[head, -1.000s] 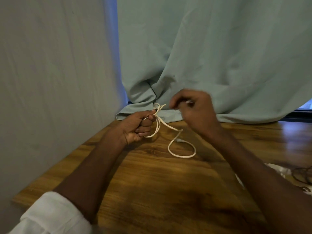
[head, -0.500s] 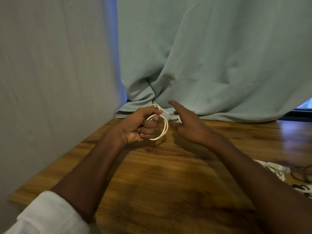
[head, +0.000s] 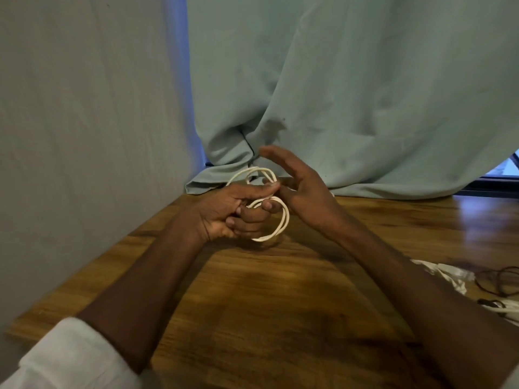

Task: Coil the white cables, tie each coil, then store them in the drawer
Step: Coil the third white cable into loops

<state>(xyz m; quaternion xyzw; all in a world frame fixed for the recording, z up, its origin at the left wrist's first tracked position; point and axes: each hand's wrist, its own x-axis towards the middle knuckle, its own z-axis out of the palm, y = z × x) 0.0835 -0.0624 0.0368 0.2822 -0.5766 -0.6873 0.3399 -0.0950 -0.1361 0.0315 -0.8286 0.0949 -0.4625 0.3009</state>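
While the left hand grips a coiled white cable and the right hand stays spread, wooden table meets grey wall left, teal curtain far.

- The single head view looks forward and down from above and behind both hands, close enough that the forearms run out of the bottom edge.
- It faces a curtain just beyond the left hand and right hand.
- A wall stands left of the hands; the wooden table lies beneath them.

Glossy wood-grain table; smooth, rubbery-looking white cable; matt, soft pale-green cloth curtain; matt wall
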